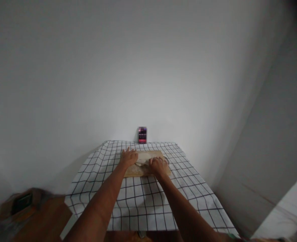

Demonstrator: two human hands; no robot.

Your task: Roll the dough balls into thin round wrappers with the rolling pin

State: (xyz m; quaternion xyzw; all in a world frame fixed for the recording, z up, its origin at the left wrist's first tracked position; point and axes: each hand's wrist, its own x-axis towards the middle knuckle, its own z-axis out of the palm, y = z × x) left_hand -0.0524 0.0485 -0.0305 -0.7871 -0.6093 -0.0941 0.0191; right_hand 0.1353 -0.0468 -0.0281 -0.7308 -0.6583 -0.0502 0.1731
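A wooden board [134, 173] lies on the checked cloth, dusted with what looks like flour. On it is a pale, flattened sheet of dough [144, 156]. My left hand [129, 157] rests at the board's left side, fingers stretched forward and apart, with the thumb side by the dough's left edge. Over the right part of the dough, my right hand [159, 165] presses down with its fingers curled onto the near edge. The fingertips of the right hand are partly hidden. A small round handle or ring [167, 160] shows just beyond the board's right edge.
A white tablecloth with black grid lines [138, 201] covers the table. A dark, pixelated upright object [142, 135] leans at the back against the white wall [148, 74]. At lower left, a box [22, 203] stands by a brown surface. A wall runs along the right.
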